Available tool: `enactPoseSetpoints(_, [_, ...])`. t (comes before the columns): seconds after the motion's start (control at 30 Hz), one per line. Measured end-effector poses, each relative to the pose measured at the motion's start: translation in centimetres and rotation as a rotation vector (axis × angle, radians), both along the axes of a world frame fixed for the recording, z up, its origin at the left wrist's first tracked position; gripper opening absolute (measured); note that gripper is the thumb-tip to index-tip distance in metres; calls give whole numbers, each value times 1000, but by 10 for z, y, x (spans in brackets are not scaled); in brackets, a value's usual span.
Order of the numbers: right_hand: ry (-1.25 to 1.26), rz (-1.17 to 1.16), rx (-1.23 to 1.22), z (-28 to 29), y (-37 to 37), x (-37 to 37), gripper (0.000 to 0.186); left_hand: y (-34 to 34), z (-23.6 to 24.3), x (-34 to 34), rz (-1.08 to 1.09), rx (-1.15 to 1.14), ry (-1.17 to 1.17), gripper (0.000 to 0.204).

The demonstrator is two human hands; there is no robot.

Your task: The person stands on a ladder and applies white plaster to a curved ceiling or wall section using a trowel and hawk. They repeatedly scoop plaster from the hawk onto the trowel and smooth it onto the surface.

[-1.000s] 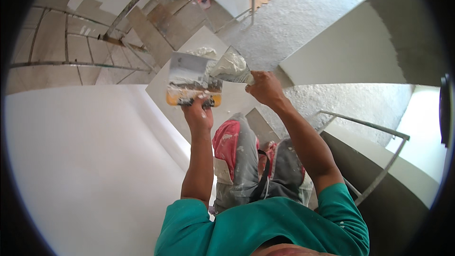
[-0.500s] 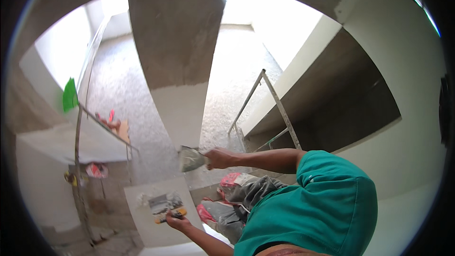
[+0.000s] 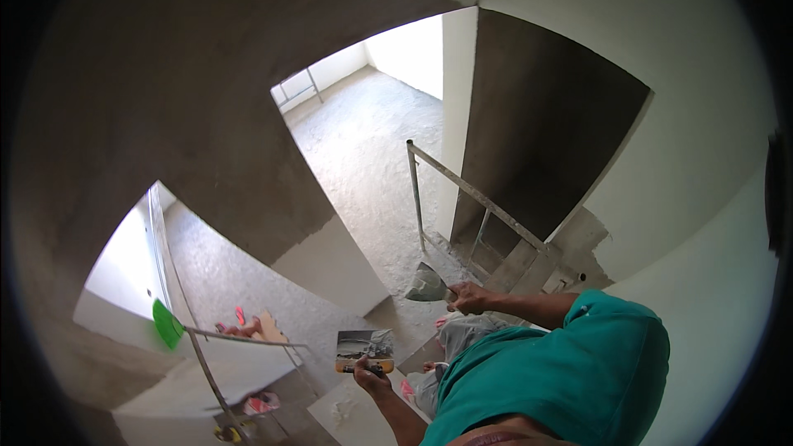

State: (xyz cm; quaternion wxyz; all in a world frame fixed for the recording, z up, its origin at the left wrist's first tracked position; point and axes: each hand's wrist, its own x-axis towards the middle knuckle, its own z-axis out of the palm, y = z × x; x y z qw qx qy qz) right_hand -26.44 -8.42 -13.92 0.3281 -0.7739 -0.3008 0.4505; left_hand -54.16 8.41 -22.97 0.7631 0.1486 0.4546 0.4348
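Observation:
In my right hand [image 3: 469, 297] is the handle of a putty knife [image 3: 427, 284], its flared blade coated with pale grey putty. My left hand [image 3: 372, 376] grips a wide taping knife [image 3: 364, 341] by its dark handle. That tool has a broad rectangular blade with a yellow-orange back, and grey putty lies across it. The two blades are apart, the putty knife farther to the right. Below the taping knife, a white board [image 3: 382, 423] carries a small heap of white putty [image 3: 343, 411].
A metal scaffold frame [image 3: 479, 194] rises beyond my right hand. At the left stands another metal rail [image 3: 206, 372] with a green piece [image 3: 168, 325] on it. Cardboard [image 3: 270, 327] lies past that rail. A partly coated pillar [image 3: 330, 268] faces me, and a pale wall [image 3: 702, 198] is at the right.
The view has swung to the right. My left hand and the taping knife have moved off from over the board and nearer my right hand. Both tools stay in my grip.

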Motion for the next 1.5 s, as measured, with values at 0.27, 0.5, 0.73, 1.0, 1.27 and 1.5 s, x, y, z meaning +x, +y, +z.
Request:
enactPoseSetpoints(0.27, [293,-304,170,11,-38,1,21,23,29,25,-356,121,-3,10])
enactPoseSetpoints(0.5, [424,-509,368,9,-58,67,17,4,61,113,-405,112,-23,8])
enactPoseSetpoints(0.73, [125,-558,365,16,-101,160,18,-47,111,248,-539,93,-38,14])
enactPoseSetpoints(1.0, [-80,-575,363,42,-137,259,17,-113,162,371,-574,85,-150,22])
enactPoseSetpoints(1.27, [-367,-636,538,74,-119,309,27,-146,172,410,-740,445,70,20])
enactPoseSetpoints(1.5, [-517,-681,662,122,-86,314,22,-175,235,444,-821,1154,271,21])
